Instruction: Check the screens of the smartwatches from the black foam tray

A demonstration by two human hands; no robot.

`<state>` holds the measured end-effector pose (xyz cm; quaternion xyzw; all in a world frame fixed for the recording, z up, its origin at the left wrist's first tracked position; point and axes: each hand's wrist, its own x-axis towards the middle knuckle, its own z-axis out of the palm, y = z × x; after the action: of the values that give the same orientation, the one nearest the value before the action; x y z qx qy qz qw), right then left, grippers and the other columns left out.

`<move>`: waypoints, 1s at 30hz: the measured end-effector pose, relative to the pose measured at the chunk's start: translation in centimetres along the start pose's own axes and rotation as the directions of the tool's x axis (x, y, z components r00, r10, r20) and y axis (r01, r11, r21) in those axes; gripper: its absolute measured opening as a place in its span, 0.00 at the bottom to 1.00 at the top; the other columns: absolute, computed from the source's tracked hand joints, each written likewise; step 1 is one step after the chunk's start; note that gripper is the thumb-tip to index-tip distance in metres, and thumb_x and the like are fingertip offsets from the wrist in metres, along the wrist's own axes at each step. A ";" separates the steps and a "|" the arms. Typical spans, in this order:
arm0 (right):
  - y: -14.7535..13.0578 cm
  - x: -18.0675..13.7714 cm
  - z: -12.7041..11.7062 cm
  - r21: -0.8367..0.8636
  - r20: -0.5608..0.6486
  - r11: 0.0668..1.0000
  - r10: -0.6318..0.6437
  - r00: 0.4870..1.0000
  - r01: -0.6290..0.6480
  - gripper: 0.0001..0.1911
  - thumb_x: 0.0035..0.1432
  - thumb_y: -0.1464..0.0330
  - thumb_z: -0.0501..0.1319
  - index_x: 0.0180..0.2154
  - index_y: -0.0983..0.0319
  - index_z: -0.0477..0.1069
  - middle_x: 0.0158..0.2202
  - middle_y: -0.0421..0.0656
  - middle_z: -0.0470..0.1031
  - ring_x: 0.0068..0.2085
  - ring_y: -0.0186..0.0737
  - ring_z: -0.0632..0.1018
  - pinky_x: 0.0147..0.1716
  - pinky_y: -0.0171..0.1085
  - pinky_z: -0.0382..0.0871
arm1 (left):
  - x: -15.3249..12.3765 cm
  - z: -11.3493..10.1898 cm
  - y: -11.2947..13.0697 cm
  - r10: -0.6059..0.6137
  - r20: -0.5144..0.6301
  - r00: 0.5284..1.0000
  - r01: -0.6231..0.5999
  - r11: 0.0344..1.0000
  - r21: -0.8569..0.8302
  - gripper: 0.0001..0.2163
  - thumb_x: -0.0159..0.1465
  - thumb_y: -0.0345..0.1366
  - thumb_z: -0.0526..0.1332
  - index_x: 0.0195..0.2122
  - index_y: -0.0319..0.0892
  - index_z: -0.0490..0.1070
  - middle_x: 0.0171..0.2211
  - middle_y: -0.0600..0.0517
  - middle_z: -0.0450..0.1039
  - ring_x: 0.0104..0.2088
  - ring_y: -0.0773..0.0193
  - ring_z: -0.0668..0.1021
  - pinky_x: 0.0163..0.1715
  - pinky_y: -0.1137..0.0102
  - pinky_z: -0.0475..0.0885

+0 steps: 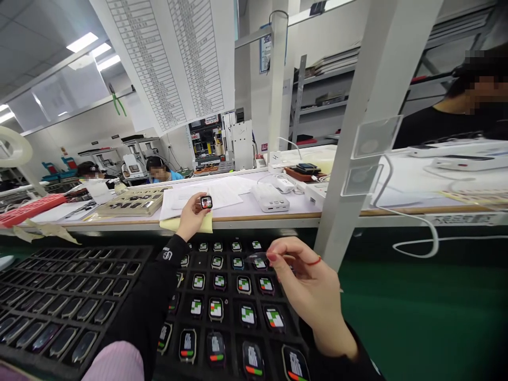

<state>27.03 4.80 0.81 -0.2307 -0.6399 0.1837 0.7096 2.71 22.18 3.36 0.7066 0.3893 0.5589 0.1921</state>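
The black tray (232, 315) lies nearest, its pockets holding strapless watches (248, 315), most with lit screens showing white, green and some red blocks. Left of the tray, partly behind the left sleeve, a second tray (145, 259) holds rows of watches with dark screens. Over the tray's right side is the right hand (311, 291), with a thin red band on one finger; its thumb and forefinger pinch a clear film (259, 257). Raised at the tray's far side, the left hand (193, 212) grips a single watch (206, 202) by its edges, the lit screen turned toward the camera. Just past the tray runs the bench (242, 214). On it, behind the left hand, are a yellow sheet (204, 226) and white papers (226, 191); a beige tray (123, 211) of dark parts sits beyond the tray to the left, a white box (270, 198) beyond it to the right. A grey post (349, 159) rises to the right of the tray, and farther right of it sits a person in black (444, 121). Well beyond the tray stand shelves (321, 76).
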 end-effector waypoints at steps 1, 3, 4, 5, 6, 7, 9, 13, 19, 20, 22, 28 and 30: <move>0.0 0.0 0.0 -0.003 -0.001 1.000 0.002 1.000 -0.002 0.08 0.70 0.75 0.61 0.37 0.57 0.72 0.35 0.38 0.72 0.36 0.36 0.73 0.32 0.29 0.69 | 0.0 0.0 -0.3 -0.003 -0.001 1.000 0.003 1.000 -0.008 0.16 0.70 0.40 0.63 0.56 0.39 0.71 0.50 0.45 0.75 0.44 0.58 0.80 0.44 0.58 0.79; -0.1 0.1 0.0 -0.007 -0.004 1.000 0.000 1.000 0.000 0.08 0.70 0.75 0.61 0.37 0.57 0.72 0.35 0.38 0.72 0.35 0.35 0.73 0.31 0.28 0.69 | 0.0 0.0 -0.7 -0.008 -0.001 1.000 0.008 1.000 -0.023 0.17 0.70 0.40 0.63 0.56 0.40 0.71 0.51 0.45 0.75 0.45 0.57 0.80 0.45 0.57 0.79; -0.1 0.1 0.0 -0.008 -0.005 1.000 -0.003 1.000 0.003 0.08 0.69 0.75 0.61 0.37 0.57 0.72 0.34 0.38 0.72 0.34 0.35 0.73 0.31 0.28 0.69 | 0.0 0.0 -0.9 -0.010 0.002 1.000 0.010 1.000 -0.029 0.17 0.70 0.40 0.63 0.56 0.40 0.71 0.51 0.45 0.75 0.45 0.57 0.80 0.45 0.57 0.79; -0.2 0.1 0.0 -0.007 -0.006 1.000 -0.005 1.000 0.005 0.08 0.69 0.75 0.61 0.37 0.57 0.72 0.34 0.37 0.72 0.34 0.34 0.73 0.30 0.28 0.69 | 0.0 -0.1 -1.0 -0.011 0.005 1.000 0.012 0.999 -0.033 0.17 0.70 0.40 0.63 0.56 0.40 0.71 0.51 0.45 0.75 0.45 0.57 0.80 0.45 0.58 0.79; -0.2 0.1 0.0 -0.006 -0.008 1.000 -0.007 1.000 0.007 0.08 0.69 0.75 0.61 0.37 0.57 0.71 0.34 0.37 0.72 0.34 0.34 0.73 0.30 0.27 0.69 | 0.0 -0.1 -1.0 -0.014 0.008 1.000 0.014 0.999 -0.036 0.17 0.70 0.40 0.63 0.56 0.40 0.71 0.50 0.45 0.75 0.45 0.57 0.80 0.44 0.58 0.79; -0.2 0.1 0.0 -0.004 -0.009 1.000 -0.008 1.000 0.008 0.08 0.69 0.75 0.61 0.37 0.57 0.72 0.34 0.37 0.72 0.34 0.34 0.73 0.31 0.27 0.69 | -0.1 -0.2 -1.0 -0.016 0.010 1.000 0.016 0.999 -0.039 0.16 0.70 0.40 0.63 0.56 0.40 0.71 0.50 0.45 0.75 0.44 0.58 0.80 0.44 0.58 0.79; -0.3 0.1 0.0 -0.003 -0.007 1.000 0.001 1.000 -0.001 0.08 0.69 0.75 0.61 0.37 0.57 0.72 0.34 0.37 0.72 0.34 0.35 0.74 0.31 0.28 0.69 | -0.1 -0.2 -1.0 -0.019 0.013 1.000 0.019 0.999 -0.040 0.16 0.70 0.40 0.63 0.56 0.39 0.71 0.50 0.45 0.75 0.44 0.58 0.80 0.44 0.58 0.80; -0.2 0.0 -0.1 -0.029 -0.016 1.000 0.002 1.000 -0.002 0.08 0.68 0.75 0.63 0.37 0.56 0.74 0.35 0.37 0.74 0.34 0.35 0.75 0.30 0.29 0.69 | -0.2 -0.1 -1.0 -0.020 0.017 1.000 0.021 0.999 -0.030 0.16 0.70 0.40 0.64 0.56 0.39 0.71 0.50 0.45 0.75 0.44 0.58 0.80 0.44 0.58 0.79; -0.2 0.1 -0.1 -0.102 0.004 0.995 -0.021 1.000 0.021 0.11 0.69 0.75 0.63 0.44 0.53 0.79 0.39 0.38 0.76 0.30 0.34 0.74 0.27 0.33 0.67 | 0.4 -0.4 -0.4 -0.011 -0.009 1.000 0.011 1.000 -0.018 0.16 0.70 0.40 0.63 0.56 0.39 0.71 0.50 0.45 0.75 0.44 0.58 0.80 0.43 0.59 0.80; -0.2 0.1 -0.2 -0.107 0.014 0.994 -0.023 1.000 0.024 0.11 0.69 0.75 0.63 0.43 0.53 0.80 0.39 0.38 0.76 0.29 0.34 0.74 0.26 0.33 0.67 | 0.5 -0.6 -0.2 -0.003 -0.016 1.000 0.003 1.000 -0.013 0.16 0.70 0.40 0.63 0.56 0.39 0.71 0.50 0.45 0.75 0.44 0.58 0.80 0.43 0.59 0.80; -0.2 0.1 -0.3 -0.115 0.026 0.993 -0.016 1.000 0.019 0.11 0.69 0.75 0.63 0.43 0.53 0.80 0.39 0.38 0.76 0.28 0.34 0.73 0.25 0.34 0.66 | 0.8 -0.8 0.4 0.017 -0.027 0.999 -0.017 1.000 0.000 0.16 0.70 0.40 0.63 0.55 0.39 0.71 0.49 0.45 0.75 0.43 0.58 0.80 0.43 0.59 0.80; -0.2 -0.1 -0.4 -0.121 0.041 0.993 0.005 0.999 0.000 0.10 0.69 0.74 0.63 0.43 0.53 0.80 0.39 0.39 0.76 0.27 0.35 0.72 0.24 0.36 0.65 | 1.6 -1.4 2.4 0.063 -0.028 0.998 -0.062 0.998 0.032 0.16 0.70 0.40 0.64 0.55 0.39 0.71 0.48 0.46 0.76 0.42 0.59 0.80 0.43 0.59 0.79; -0.2 -0.1 -0.3 -0.123 0.049 0.992 -0.003 0.999 0.009 0.10 0.69 0.74 0.63 0.43 0.54 0.80 0.39 0.39 0.76 0.29 0.36 0.74 0.24 0.35 0.66 | 1.7 -1.5 2.8 0.069 -0.027 0.997 -0.068 0.997 0.037 0.16 0.70 0.39 0.64 0.55 0.39 0.71 0.47 0.47 0.76 0.41 0.60 0.80 0.43 0.59 0.79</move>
<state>27.30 4.58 0.82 -0.2676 -0.6677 0.1472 0.6789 2.40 21.50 6.92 0.7149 0.3773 0.5681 0.1546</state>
